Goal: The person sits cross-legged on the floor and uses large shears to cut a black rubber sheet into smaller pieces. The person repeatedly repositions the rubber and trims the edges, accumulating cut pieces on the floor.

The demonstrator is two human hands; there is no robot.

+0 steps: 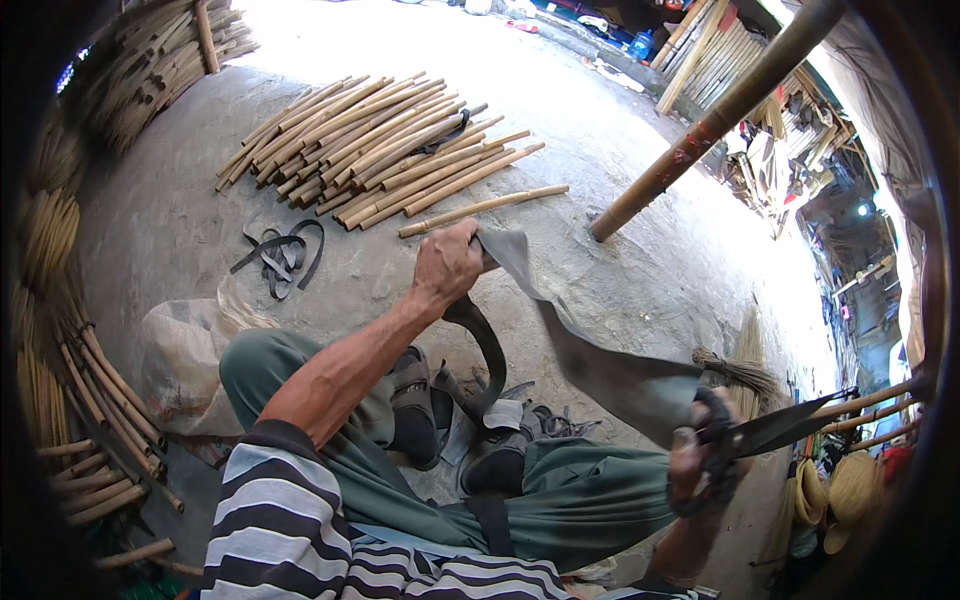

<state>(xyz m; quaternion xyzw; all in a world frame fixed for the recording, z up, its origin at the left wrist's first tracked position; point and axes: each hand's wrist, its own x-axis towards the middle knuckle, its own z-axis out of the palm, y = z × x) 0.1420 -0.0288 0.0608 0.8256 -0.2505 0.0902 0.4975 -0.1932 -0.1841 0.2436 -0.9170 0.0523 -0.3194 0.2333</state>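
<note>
Slackly, strip (612, 380) hangs between left grip (449, 262) and right (690, 462)

The rough grey floor (150, 235) carries a pile of bamboo poles (370, 150), a single pole (484, 211) along its near side, tangled dark strips (272, 246), a whitish sack (180, 340) and dark scraps (560, 425).

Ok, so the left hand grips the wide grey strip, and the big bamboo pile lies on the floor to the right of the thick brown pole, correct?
Not quite: in the head view the big bamboo pile lies to the left of the thick brown pole. The left hand does grip the wide grey strip.
</note>
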